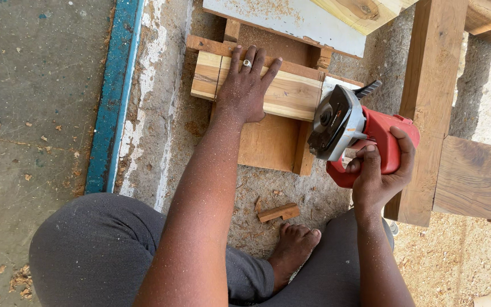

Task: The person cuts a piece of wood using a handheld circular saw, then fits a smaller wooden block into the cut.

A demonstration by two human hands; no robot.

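With the left hand [244, 85] pressed flat, fingers spread, on the wooden plank [279, 91] and the right hand [379, 173] in a closed grip on the red circular saw [353, 133], a kick or slip could throw the blade toward those nearby fingers — or the bare foot [294, 244] below.

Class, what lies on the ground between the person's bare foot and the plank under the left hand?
In the head view: a small wood offcut on sawdust.
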